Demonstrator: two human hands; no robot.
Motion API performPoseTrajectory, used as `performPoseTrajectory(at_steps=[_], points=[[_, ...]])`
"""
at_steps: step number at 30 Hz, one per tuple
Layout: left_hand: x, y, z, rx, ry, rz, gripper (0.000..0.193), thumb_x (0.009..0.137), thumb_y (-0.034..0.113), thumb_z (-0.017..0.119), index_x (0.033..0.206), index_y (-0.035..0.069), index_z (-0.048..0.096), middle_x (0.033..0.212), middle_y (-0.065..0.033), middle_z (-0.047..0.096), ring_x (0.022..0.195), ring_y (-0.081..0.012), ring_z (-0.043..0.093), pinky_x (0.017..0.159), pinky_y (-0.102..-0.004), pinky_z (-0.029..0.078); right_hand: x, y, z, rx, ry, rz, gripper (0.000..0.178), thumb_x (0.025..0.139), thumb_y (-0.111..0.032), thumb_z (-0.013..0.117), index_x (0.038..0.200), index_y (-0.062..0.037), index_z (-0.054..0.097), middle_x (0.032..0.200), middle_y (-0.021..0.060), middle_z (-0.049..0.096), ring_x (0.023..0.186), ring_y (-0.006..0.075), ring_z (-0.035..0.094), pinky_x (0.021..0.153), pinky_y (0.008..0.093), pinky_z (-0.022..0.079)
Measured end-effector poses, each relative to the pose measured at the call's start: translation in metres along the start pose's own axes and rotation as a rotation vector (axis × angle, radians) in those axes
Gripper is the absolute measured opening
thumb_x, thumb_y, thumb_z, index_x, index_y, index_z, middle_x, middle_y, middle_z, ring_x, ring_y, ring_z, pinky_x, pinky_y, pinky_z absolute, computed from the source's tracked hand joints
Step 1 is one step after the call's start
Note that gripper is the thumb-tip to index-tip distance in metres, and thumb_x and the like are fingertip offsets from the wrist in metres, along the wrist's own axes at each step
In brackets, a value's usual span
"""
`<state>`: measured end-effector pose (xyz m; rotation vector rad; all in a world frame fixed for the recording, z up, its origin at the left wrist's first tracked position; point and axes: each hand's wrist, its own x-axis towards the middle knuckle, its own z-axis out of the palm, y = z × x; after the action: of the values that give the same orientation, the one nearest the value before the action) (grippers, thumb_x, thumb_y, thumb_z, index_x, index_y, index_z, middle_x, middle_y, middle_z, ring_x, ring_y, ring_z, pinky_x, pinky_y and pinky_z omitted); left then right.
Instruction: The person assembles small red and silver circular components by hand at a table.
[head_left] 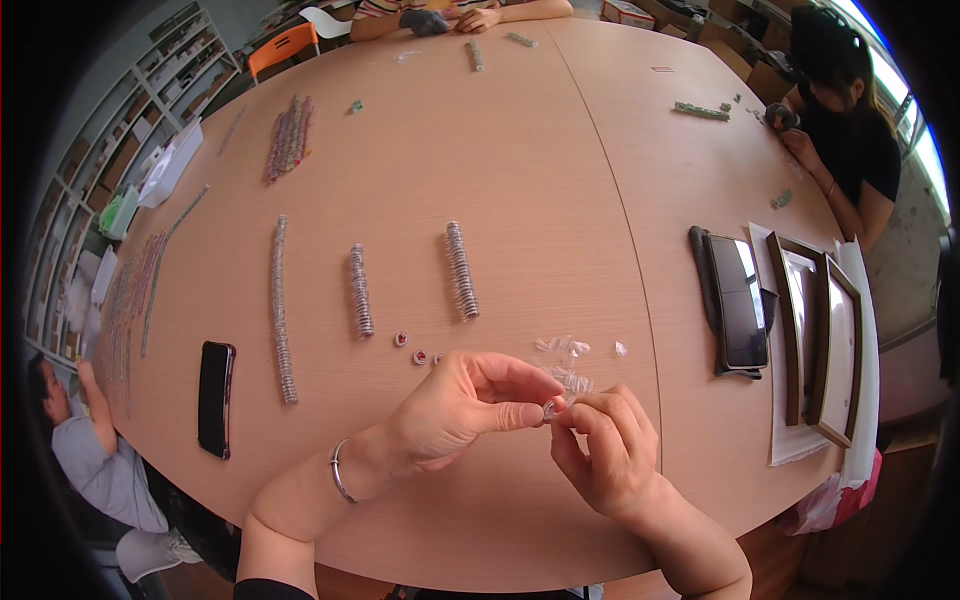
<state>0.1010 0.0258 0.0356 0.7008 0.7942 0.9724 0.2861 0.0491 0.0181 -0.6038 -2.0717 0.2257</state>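
My left hand (pixel 452 405) pinches a small clear round piece (pixel 549 410) between thumb and fingertips, above the near part of the table. The fingers of my right hand (pixel 608 440) are closed at the piece's right edge. Just beyond my hands lie loose clear plastic pieces (pixel 564 346), with a single clear piece (pixel 620 349) to their right. Beside my left hand are small round discs with red centres (pixel 401 340), one partly hidden by the hand. Farther off, rows of stacked discs lie on their sides: a thick row (pixel 461 270), a shorter row (pixel 361 290) and a long thin row (pixel 284 310).
The wooden table (pixel 520 170) has a black phone (pixel 216 400) at left. At right lie another phone (pixel 738 300) on dark cloth and two picture frames (pixel 835 350). Bundled rows (pixel 290 140) lie farther back. Other people sit around the far, left and right edges.
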Motion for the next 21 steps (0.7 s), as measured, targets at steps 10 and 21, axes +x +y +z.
performPoseTrajectory(at_steps=[10,21], points=[[0.004,0.009,-0.007,-0.071,0.084,0.004,0.019,0.088,-0.002,0.059,0.106,-0.005,0.064,0.104,-0.0123,0.066,0.096,-0.0155,0.063,0.088,-0.0259,0.051,-0.003,-0.003,0.002,-0.036,-0.114,-0.109,0.024,0.067,0.008,0.067,0.087,0.0022,0.056,0.080,0.0091,0.054,0.066,0.0218,0.053,0.057,0.0309,0.046],[0.015,0.007,-0.034,0.780,0.575,0.432,0.012,0.080,-0.003,0.068,0.091,0.001,0.066,0.084,-0.0038,0.064,0.080,-0.0117,0.064,0.068,-0.0221,0.054,-0.004,0.000,0.001,0.016,-0.132,0.008,0.027,0.065,0.009,0.068,0.087,0.0003,0.055,0.079,0.0093,0.054,0.064,0.0226,0.052,0.057,0.0316,0.044]])
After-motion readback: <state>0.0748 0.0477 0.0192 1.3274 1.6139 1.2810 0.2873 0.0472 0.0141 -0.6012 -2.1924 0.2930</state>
